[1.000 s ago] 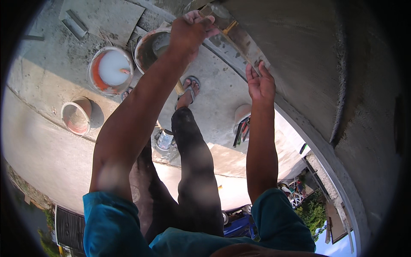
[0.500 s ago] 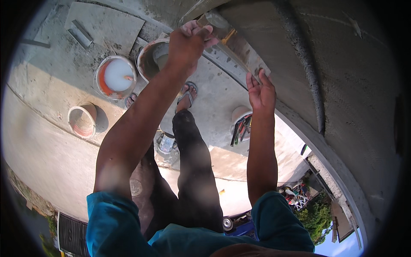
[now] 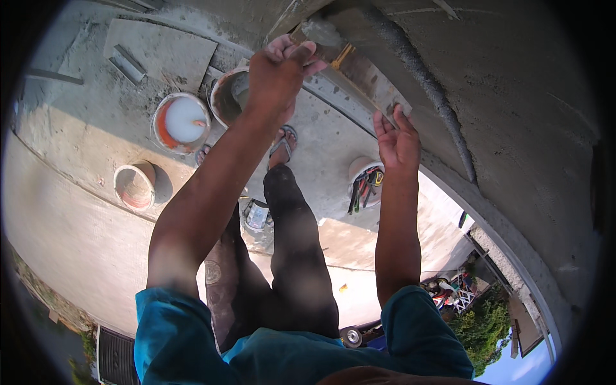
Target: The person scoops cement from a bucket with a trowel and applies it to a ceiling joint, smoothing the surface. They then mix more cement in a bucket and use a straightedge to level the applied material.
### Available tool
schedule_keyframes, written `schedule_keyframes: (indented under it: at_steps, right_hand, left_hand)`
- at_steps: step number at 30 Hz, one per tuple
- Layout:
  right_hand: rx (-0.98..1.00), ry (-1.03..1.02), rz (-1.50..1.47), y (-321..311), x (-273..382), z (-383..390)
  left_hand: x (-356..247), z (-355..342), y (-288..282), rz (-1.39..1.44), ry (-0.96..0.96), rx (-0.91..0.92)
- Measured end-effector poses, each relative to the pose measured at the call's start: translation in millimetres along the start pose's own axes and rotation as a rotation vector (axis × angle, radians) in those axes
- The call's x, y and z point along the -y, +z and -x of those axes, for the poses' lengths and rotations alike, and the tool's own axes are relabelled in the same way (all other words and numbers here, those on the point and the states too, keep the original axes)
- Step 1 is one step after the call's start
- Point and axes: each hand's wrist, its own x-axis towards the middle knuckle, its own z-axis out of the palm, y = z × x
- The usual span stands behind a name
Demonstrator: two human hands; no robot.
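Both of my hands are raised to a grey plastered wall (image 3: 513,128), with a long flat board (image 3: 369,74) between them. My left hand (image 3: 277,74) is closed at the board's far left end, thumb and fingers pinching it. At the near right end, my right hand (image 3: 399,141) grips the edge with its fingertips, palm turned up. A lump of wet grey mortar (image 3: 322,32) sits by the board's far end. A yellowish strip (image 3: 343,56) shows across the board. Beside the board, a rough raised ridge of mortar (image 3: 430,86) runs along the wall.
On the concrete floor stand a bucket of whitish water (image 3: 184,120), a mortar bucket (image 3: 228,96), a pale bucket (image 3: 135,186), a tool bucket (image 3: 367,179) and a small can (image 3: 256,215). A flat sheet (image 3: 157,54) carries a metal channel (image 3: 128,64). My sandalled foot (image 3: 283,144) is nearby.
The view has shifted slightly. The board has tilted a little and appears closer to the mortar ridge. Both hands keep their hold on it.
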Motion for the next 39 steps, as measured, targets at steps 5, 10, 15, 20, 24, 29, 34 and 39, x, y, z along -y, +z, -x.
schedule_keyframes:
  at_steps: [5, 10, 15, 20, 24, 29, 34, 39]
  right_hand:
    - [0.015, -0.006, 0.016, -2, 11, 9]
    - [0.016, -0.023, 0.025, 2, 23, 22]
    - [0.023, -0.019, 0.019, 4, 33, 28]
    - [0.000, -0.045, -0.005, 7, 41, 35]
    - [0.054, -0.049, -0.016, 7, 44, 38]
    - [0.005, -0.076, 0.012, 11, 44, 42]
    - [0.032, -0.089, 0.006, 9, 47, 44]
    - [0.002, -0.069, 0.026, 3, 45, 54]
  left_hand:
    - [-13, 10, 9, -0.001, -0.020, 0.025]
    - [-23, 20, 17, -0.006, 0.010, 0.046]
    - [-28, 26, 27, 0.029, 0.045, -0.005]
    - [-36, 32, 30, -0.009, 0.019, 0.023]
    - [-38, 35, 32, 0.025, 0.012, 0.028]
    - [-38, 37, 33, 0.036, 0.039, 0.033]
    - [-40, 43, 38, 0.041, 0.062, 0.008]
    - [-31, 59, 30, 0.087, 0.017, 0.014]
